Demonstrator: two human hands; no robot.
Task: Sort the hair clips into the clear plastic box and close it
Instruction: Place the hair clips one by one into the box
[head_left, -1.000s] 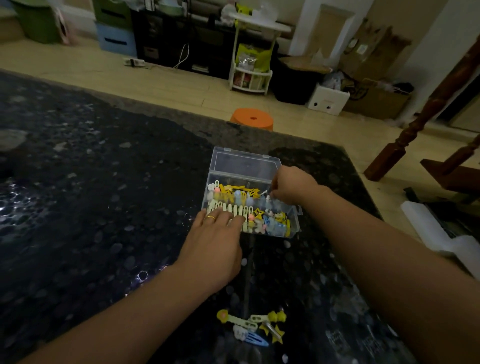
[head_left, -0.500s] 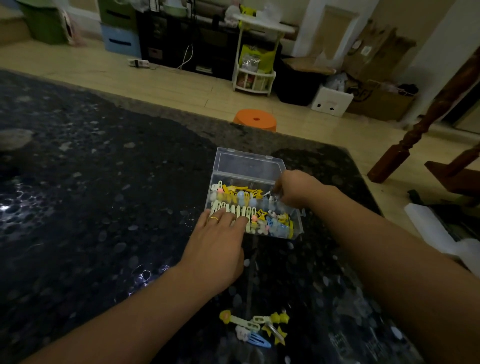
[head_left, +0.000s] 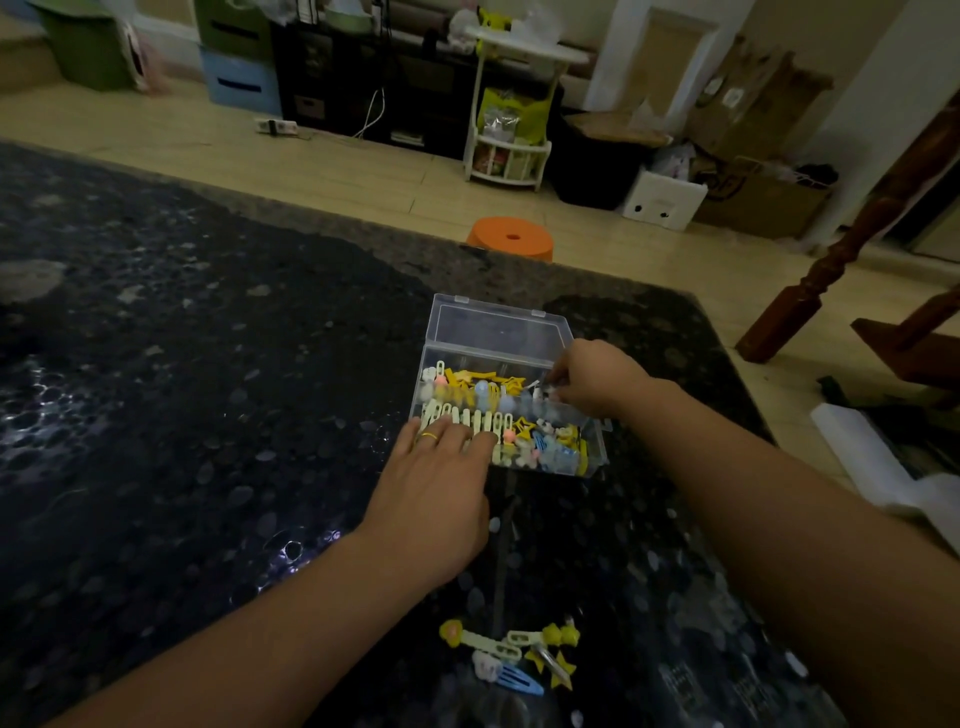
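The clear plastic box sits on the dark speckled table, its lid hinged open toward the far side. Rows of yellow, white and blue hair clips fill it. My left hand, with a gold ring, lies flat on the box's near left edge, fingers spread over the clips. My right hand reaches into the box's far right corner, its fingertips pinched on a small silvery clip. A small pile of loose hair clips lies on the table close to me.
The table's far edge runs diagonally behind the box. Beyond it stand an orange stool, a white rack, boxes and a wooden post. White packaging lies off the table's right side.
Both hands stay at the box. The right hand's fingertips have shifted slightly inside the far right corner; the left hand has not moved.
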